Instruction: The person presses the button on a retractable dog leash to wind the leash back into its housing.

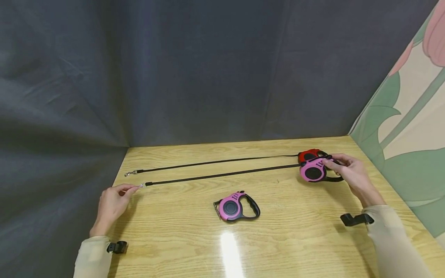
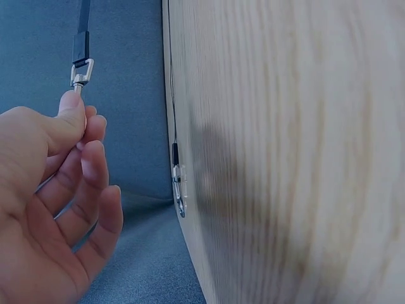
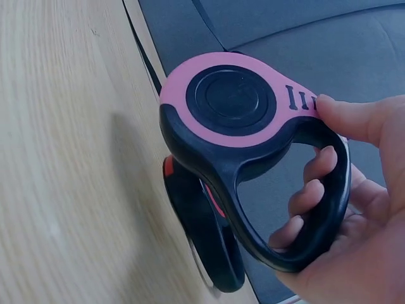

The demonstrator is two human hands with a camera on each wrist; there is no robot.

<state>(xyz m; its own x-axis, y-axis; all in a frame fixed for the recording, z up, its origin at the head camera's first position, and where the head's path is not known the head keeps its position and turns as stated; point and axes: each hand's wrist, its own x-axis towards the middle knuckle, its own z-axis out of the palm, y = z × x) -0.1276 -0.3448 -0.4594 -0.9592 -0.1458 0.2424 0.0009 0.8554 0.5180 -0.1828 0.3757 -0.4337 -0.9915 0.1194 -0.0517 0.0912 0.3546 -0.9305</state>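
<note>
My right hand grips the black handle of a pink retractable dog leash, fingers through its loop and thumb by the top. Its black strap runs taut across to my left hand, which pinches the metal clip between thumb and fingers. Both ends are held above the table. Behind lies a red retractable leash, partly hidden by the pink one, with its strap drawn out and its clip on the wood. A second pink leash lies nearer me, no strap drawn out.
The wooden table ends at a dark grey cloth at the back and left. A flower-patterned cloth borders the right side. A bright reflection falls on the front of the wood.
</note>
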